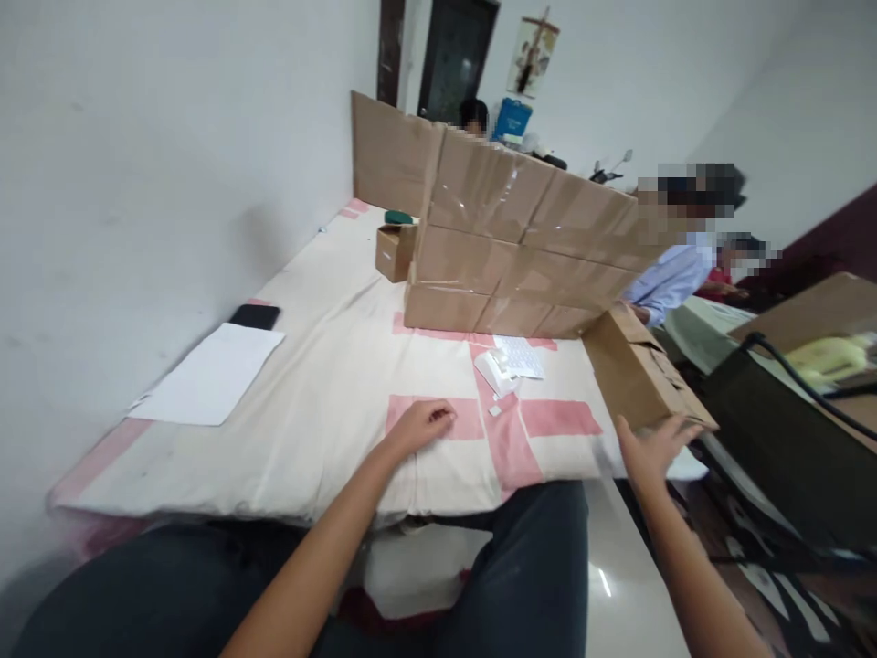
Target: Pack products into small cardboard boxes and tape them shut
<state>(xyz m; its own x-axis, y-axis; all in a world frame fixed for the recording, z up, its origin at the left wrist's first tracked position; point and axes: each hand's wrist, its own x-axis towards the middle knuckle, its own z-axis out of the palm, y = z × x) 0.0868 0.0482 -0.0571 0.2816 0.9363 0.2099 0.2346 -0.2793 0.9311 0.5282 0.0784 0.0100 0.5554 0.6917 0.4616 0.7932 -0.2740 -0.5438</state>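
Observation:
My left hand (426,425) rests on the cloth-covered table with its fingers curled in, and nothing shows in them. Past it lie a small white box (494,373), a sheet of small printed labels (522,356) and a little white piece (494,411). My right hand (654,450) is at the near end of an open cardboard box (627,375) on the table's right side. Its thumb and fingers are spread, and the fingers appear to touch the box edge.
A taped cardboard partition (527,238) stands across the table. Left of it are a small carton (394,253) and a green round object (398,217). White paper (209,375) and a black phone (256,316) lie by the wall. A person (675,265) is beyond the box; a chair (787,448) stands right.

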